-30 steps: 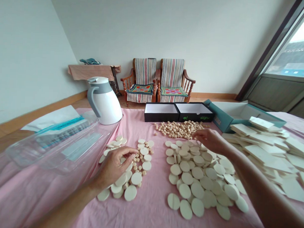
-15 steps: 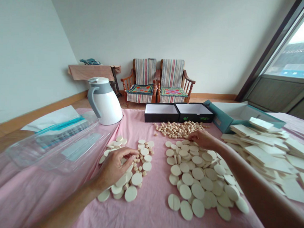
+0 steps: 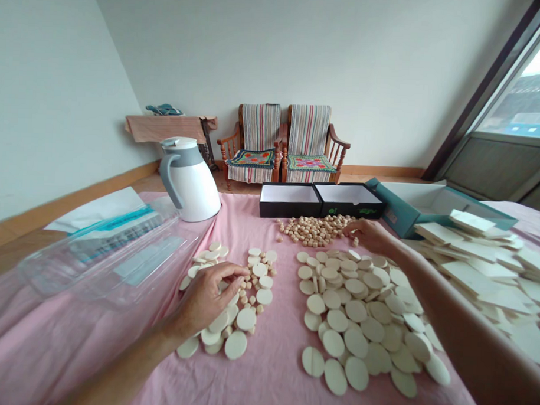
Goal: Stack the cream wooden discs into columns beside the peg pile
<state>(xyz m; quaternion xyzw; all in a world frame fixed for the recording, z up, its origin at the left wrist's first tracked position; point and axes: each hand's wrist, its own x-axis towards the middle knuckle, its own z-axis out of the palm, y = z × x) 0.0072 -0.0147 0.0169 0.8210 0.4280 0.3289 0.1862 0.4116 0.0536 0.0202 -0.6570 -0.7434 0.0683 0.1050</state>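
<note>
My left hand rests over the left group of pale round wooden discs and small wooden beads. Its fingers reach forward, with the thumb apart from them, and nothing shows between them. Further away, my right hand is at the right end of a heap of small wooden beads, fingers slightly bent and parted, fingertips among the outermost beads. Nearer me, below that hand, spreads a large pile of round wooden discs. Whether the right fingertips touch a bead is too small to tell.
Two open black boxes stand behind the bead heap. A teal box and stacked pale wooden squares are at right. On the left are a white-and-grey jug and clear plastic packaging. Pink cloth covers the table.
My right hand has moved away from the far edge of the disc pile to the right end of the beads. My left hand keeps its place. The view has shifted slightly.
</note>
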